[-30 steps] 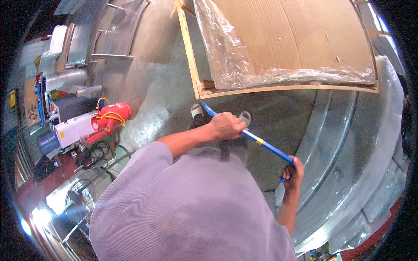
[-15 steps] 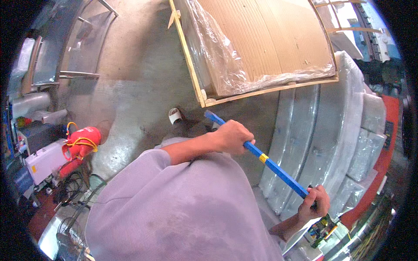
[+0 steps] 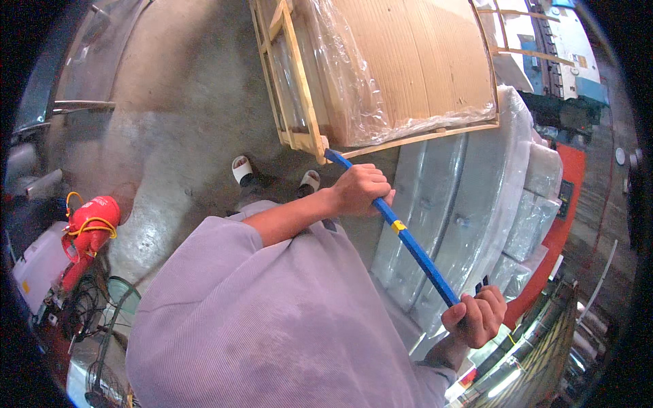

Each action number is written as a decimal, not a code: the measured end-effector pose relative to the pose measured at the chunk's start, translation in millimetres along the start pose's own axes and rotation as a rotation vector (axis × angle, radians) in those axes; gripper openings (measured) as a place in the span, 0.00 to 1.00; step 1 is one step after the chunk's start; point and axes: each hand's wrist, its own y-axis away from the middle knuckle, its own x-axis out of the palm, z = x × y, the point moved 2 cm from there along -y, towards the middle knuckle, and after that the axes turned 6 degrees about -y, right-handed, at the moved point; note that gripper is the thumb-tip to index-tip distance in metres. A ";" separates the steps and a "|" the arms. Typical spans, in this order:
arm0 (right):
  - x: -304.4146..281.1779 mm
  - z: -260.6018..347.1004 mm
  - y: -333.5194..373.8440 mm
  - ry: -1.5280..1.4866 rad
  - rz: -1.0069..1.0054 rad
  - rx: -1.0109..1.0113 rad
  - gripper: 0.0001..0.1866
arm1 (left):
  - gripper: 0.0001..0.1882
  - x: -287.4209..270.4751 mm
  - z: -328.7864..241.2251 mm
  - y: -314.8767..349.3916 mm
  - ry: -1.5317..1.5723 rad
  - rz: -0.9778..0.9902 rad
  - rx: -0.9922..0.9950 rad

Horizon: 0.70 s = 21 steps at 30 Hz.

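Note:
A long blue pry bar point(image 3: 423, 255) with a yellow band runs slantwise in front of me. My left hand point(image 3: 362, 190) is wrapped round it near its far end. Close to the other end, my right hand point(image 3: 475, 317) grips it, and a dark forked tip sticks out past the fingers. The bar's far tip is at the near corner of a wooden crate frame point(image 3: 304, 81), seeming to touch it. Inside the frame stands a large cardboard box point(image 3: 415, 64), partly covered in clear plastic film point(image 3: 355, 75).
Long plastic-wrapped packages point(image 3: 469, 190) lie to the right of the crate, beside a red-orange edge point(image 3: 544, 251). On the left are a red fire extinguisher point(image 3: 95, 217) with a yellow hose, a pale box point(image 3: 42, 262) and dark cables. My sandalled feet point(image 3: 241, 168) stand on the concrete floor.
The pry bar's far tip has come up to the crate's corner, both hands still holding it. My view has shifted, so the surroundings sit further left, and both feet now show.

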 end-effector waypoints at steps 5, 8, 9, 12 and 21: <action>-6.4 21.8 -16.6 0.043 0.094 0.091 0.08 | 0.16 -4.3 2.4 0.4 0.036 -0.027 0.003; -8.0 28.9 -21.7 0.052 0.162 0.138 0.07 | 0.15 -2.7 3.6 2.5 0.084 -0.044 0.009; -7.7 32.1 -23.4 0.056 0.177 0.136 0.07 | 0.15 -2.3 4.2 3.7 0.074 -0.052 0.009; -7.1 40.5 -32.4 0.068 0.248 0.151 0.06 | 0.16 -2.7 5.5 7.9 0.067 -0.051 -0.007; -4.1 53.6 -101.7 -0.089 0.483 -0.237 0.09 | 0.17 -25.4 3.3 16.6 0.056 -0.119 -0.160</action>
